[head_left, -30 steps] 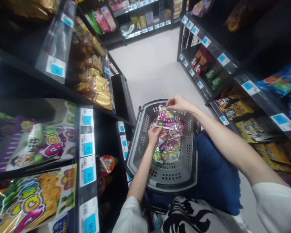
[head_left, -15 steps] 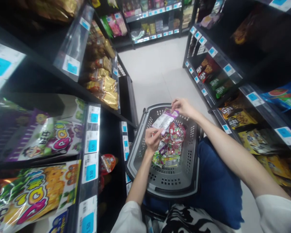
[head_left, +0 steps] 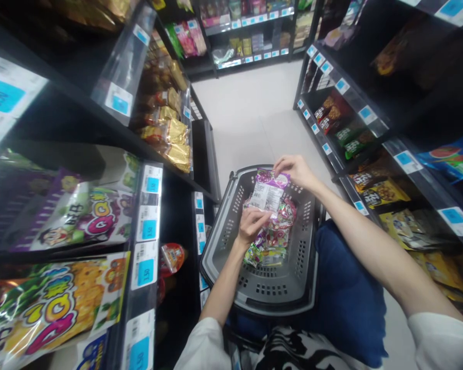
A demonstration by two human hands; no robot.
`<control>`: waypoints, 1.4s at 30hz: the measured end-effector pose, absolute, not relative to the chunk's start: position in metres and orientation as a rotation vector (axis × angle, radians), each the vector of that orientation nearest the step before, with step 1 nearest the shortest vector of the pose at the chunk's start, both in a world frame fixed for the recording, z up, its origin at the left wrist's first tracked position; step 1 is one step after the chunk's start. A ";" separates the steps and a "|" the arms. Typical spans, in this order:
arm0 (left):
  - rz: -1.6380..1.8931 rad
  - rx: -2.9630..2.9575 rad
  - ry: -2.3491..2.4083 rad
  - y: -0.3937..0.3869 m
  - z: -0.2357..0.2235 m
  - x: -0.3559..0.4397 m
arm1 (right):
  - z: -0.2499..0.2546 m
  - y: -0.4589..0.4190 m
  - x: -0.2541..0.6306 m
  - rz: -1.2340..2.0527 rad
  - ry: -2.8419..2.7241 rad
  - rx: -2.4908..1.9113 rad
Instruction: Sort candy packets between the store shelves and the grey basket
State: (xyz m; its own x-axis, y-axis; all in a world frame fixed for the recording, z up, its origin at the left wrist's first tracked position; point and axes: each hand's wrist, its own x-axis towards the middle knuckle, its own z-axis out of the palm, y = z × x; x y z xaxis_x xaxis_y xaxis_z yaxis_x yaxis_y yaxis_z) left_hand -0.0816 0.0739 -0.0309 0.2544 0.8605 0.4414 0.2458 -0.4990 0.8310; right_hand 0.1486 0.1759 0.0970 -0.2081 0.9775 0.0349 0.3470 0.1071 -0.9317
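Note:
A white and purple candy bag (head_left: 268,194) is held over a grey shopping basket (head_left: 220,257), its printed panel facing up. My right hand (head_left: 294,169) pinches its upper right corner. At the lower edge, my left hand (head_left: 251,224) grips the bag between thumb and fingers. Beneath it, inside the basket, lie several small packets: a red one (head_left: 288,211), a green one (head_left: 252,255) and a yellowish one (head_left: 274,256). The held bag covers part of the red packet.
Shelves of snack bags rise close on the left, with a purple bag (head_left: 96,218) and a yellow bag (head_left: 57,308). Another shelf (head_left: 370,121) flanks the right side. Grey floor (head_left: 250,110) runs ahead to a back shelf (head_left: 250,61). My knee (head_left: 347,288) touches the basket's right side.
The candy bag has turned from slanted to nearly upright and flatter toward me, showing more of its printed panel. My left hand has shifted slightly right and down along its lower edge.

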 end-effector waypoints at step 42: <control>1.374 2.631 0.862 0.077 -0.021 -0.073 | 0.074 0.184 0.138 1.578 -1.288 -1.250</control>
